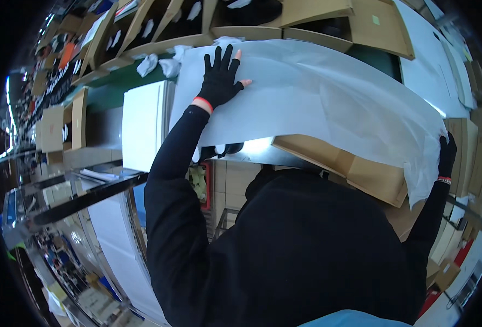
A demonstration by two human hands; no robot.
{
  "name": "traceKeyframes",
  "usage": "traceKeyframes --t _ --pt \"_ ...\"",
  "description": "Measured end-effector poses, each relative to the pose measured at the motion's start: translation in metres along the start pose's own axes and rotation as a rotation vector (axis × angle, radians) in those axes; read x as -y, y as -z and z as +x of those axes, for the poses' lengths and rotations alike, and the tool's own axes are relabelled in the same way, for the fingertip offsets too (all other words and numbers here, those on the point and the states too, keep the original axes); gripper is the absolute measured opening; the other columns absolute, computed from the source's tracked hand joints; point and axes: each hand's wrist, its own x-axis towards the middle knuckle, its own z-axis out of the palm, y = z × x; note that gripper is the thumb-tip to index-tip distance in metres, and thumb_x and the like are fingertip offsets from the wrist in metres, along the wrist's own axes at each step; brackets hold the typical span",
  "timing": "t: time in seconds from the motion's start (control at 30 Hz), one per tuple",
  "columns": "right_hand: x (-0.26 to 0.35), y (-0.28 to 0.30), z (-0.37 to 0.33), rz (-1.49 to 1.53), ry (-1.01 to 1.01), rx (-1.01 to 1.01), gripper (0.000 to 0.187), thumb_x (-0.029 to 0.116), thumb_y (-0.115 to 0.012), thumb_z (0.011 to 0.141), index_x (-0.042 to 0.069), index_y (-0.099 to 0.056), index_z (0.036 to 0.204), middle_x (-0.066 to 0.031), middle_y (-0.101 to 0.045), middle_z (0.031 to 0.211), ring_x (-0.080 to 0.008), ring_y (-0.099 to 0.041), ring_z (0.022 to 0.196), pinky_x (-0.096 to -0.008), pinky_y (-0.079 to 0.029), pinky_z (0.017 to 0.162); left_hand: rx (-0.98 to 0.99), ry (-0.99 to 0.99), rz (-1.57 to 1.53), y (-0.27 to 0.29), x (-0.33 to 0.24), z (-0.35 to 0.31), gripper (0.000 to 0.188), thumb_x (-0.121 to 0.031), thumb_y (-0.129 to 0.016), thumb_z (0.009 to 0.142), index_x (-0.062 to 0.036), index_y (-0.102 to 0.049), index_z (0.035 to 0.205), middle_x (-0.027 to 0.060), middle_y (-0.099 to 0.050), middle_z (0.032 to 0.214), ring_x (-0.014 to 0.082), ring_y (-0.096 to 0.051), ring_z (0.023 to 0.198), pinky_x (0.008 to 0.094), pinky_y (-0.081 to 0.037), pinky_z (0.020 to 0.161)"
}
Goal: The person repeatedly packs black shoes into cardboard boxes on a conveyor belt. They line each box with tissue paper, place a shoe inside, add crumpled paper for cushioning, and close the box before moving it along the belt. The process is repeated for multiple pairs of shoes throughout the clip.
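Observation:
A large sheet of white tissue paper (290,92) spreads across the bench in front of me. My left hand (220,79), in a black glove with the thumb and one other fingertip bare, lies flat on its left part, fingers spread. At the far right my right hand (446,155), also gloved in black, is closed on the sheet's right edge, where the paper bunches and hangs down. An open cardboard box (355,166) shows from under the sheet's near edge. Dark shoes (224,150) stick out partly beneath the paper, near my left forearm.
Several open cardboard boxes (328,32) with dark items line the far side. Crumpled white paper (159,65) lies on the green surface. A stack of white sheets (145,125) stands left of the tissue paper. A metal rail (88,199) runs at the left.

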Motion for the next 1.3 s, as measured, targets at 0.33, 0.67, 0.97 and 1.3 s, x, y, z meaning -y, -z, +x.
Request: traceKeyframes --t 0.33,0.67,0.97,1.3 --pt "-0.138 0.02 -0.024 -0.434 -0.165 0.123 0.072 0.046 -0.066 0.083 0.005 -0.044 0.139 -0.0212 -0.054 0.133 -0.0367 -0.054 0.118 -0.0397 -0.042 0.1 0.091 0.124 0.17 -0.074 -0.049 0.056 0.068 -0.054 -0.062 0.082 -0.0084 -0.052 0.131 0.0173 -0.05 0.135 0.0409 -0.044 0.125 0.0584 -0.031 0.102" --pt "0.173 -0.047 -0.073 -0.055 0.56 0.1 0.097 0.046 -0.075 0.071 0.005 -0.03 0.146 -0.02 -0.031 0.15 -0.0387 -0.02 0.143 -0.0585 -0.009 0.115 0.03 0.007 -0.553 -0.004 -0.159 -0.024 0.066 -0.014 -0.072 0.072 -0.0089 -0.05 0.133 0.0117 -0.061 0.09 0.0295 -0.06 0.078 0.0413 -0.046 0.072" --pt "0.245 -0.1 -0.074 -0.455 0.539 0.518 0.111 0.059 -0.078 0.054 0.005 -0.038 0.143 -0.0227 -0.026 0.152 -0.0422 -0.013 0.144 -0.0706 -0.005 0.108 0.268 0.202 -0.81 -0.018 -0.153 -0.074 0.057 -0.023 -0.07 0.082 -0.0072 -0.05 0.134 0.0145 -0.063 0.104 0.0296 -0.062 0.09 0.0368 -0.049 0.077" --pt "0.254 -0.212 -0.056 -0.226 0.488 0.798 0.076 0.048 -0.076 0.067 0.007 -0.055 0.127 -0.0126 -0.06 0.12 -0.0309 -0.057 0.112 -0.0529 -0.041 0.097 0.203 0.195 -0.95 -0.005 -0.181 -0.076 0.055 -0.024 -0.071 0.079 -0.0109 -0.055 0.13 0.01 -0.058 0.085 0.0275 -0.059 0.079 0.0384 -0.045 0.067"
